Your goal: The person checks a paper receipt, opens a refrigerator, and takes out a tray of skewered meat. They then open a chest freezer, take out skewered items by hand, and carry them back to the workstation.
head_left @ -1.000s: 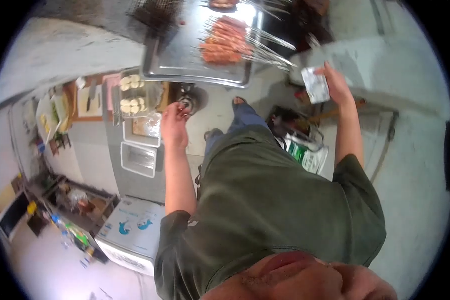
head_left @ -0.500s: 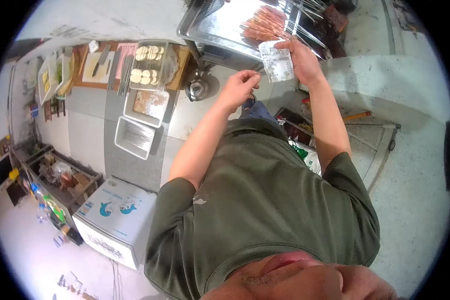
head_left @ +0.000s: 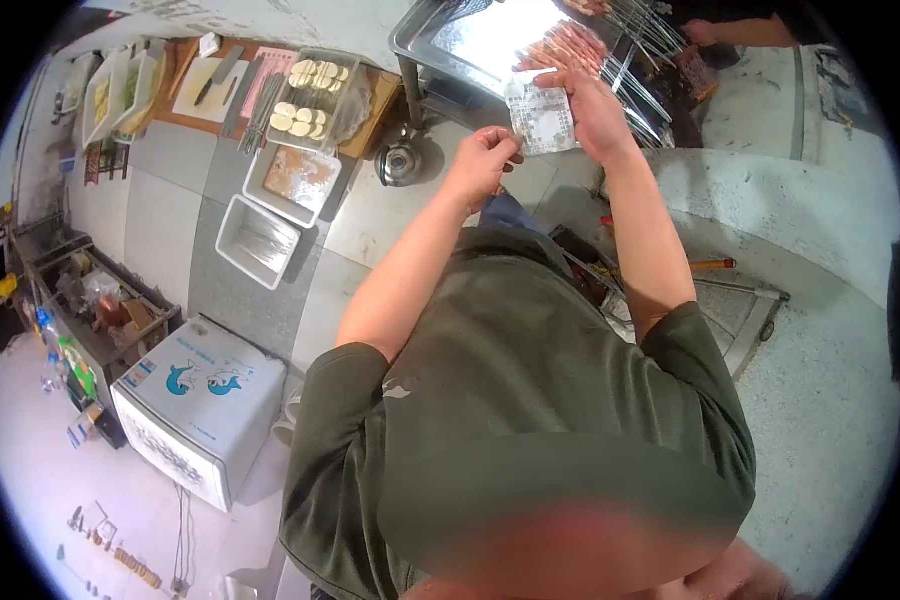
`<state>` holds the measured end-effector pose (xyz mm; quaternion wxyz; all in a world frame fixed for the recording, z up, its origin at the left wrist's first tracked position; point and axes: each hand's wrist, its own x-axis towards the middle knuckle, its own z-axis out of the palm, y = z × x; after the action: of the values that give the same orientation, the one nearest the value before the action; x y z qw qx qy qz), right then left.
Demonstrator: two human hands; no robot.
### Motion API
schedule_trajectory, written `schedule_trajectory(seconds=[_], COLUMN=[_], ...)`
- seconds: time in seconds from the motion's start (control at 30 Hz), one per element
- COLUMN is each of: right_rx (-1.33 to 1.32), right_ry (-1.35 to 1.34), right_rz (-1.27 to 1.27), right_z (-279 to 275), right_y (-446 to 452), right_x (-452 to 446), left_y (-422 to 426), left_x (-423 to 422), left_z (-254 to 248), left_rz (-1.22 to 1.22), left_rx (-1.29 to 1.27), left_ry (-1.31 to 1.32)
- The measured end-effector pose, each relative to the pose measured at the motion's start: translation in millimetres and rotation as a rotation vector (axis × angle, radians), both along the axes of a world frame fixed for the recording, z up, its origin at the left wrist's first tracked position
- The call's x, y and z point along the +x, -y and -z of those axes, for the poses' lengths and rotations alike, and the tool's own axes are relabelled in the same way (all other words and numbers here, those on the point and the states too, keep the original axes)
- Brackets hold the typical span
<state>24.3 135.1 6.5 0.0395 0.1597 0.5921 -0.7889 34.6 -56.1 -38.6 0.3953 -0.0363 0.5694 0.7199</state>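
Note:
A small white printed receipt (head_left: pixel 542 118) hangs in front of me. My right hand (head_left: pixel 598 112) is closed on its upper right side, thumb and fingers pinching the paper. Fingers curled together, my left hand (head_left: pixel 485 165) meets the receipt's lower left edge in a pinch. Just beyond the paper, several skewers of reddish meat (head_left: pixel 568 48) lie at the side of a shiny metal tray (head_left: pixel 490 35), their thin metal sticks pointing to the right.
Another person's hand (head_left: pixel 702 32) reaches in at top right, by more skewers. Left of me stand a steel kettle (head_left: pixel 400 165), a container of pale round slices (head_left: pixel 315 85), white bins (head_left: pixel 258 243), a knife (head_left: pixel 227 68) on a cutting board, and a white freezer (head_left: pixel 200 390).
My left hand has come up to the receipt's edge. The receipt has shifted slightly left. Another person's hand has come into view at top right, and my view has tilted.

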Motion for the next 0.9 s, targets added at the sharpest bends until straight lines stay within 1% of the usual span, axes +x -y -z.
schedule_trajectory(seconds=[0.13, 0.23, 0.33, 0.53, 0.63, 0.73, 0.9], right_rx=[0.006, -0.05, -0.057, -0.045, -0.074, 0.019, 0.036], right_ry=[0.01, -0.024, 0.033, 0.054, -0.021, 0.002, 0.015], right_rz=[-0.008, 0.056, 0.027, -0.002, 0.011, -0.099, -0.068], right_z=[-3.3, -8.8, -4.1, -5.1, -7.9, -3.6, -11.7], right_y=[-2.2, 1.4, -5.5, -5.5, -1.9, -7.3, -3.4], right_x=[1.4, 2.6, 6.3, 8.3, 9.2, 9.6, 12.8], left_y=[-3.3, -6.3, -5.6, -5.4, -3.9, -2.0, 0.7], left_x=[2.3, 5.7, 8.6, 13.6, 14.9, 16.4, 15.4], left_z=[0.5, -2.7, -9.8, -9.5, -10.0, -12.5, -16.0], left_rz=[-0.012, -0.012, -0.013, -0.051, -0.064, -0.075, -0.068], left_rx=[-0.003, -0.019, -0.028, -0.042, -0.035, -0.045, -0.048], left_ry=[0.004, -0.015, -0.022, -0.013, -0.019, -0.016, -0.003])
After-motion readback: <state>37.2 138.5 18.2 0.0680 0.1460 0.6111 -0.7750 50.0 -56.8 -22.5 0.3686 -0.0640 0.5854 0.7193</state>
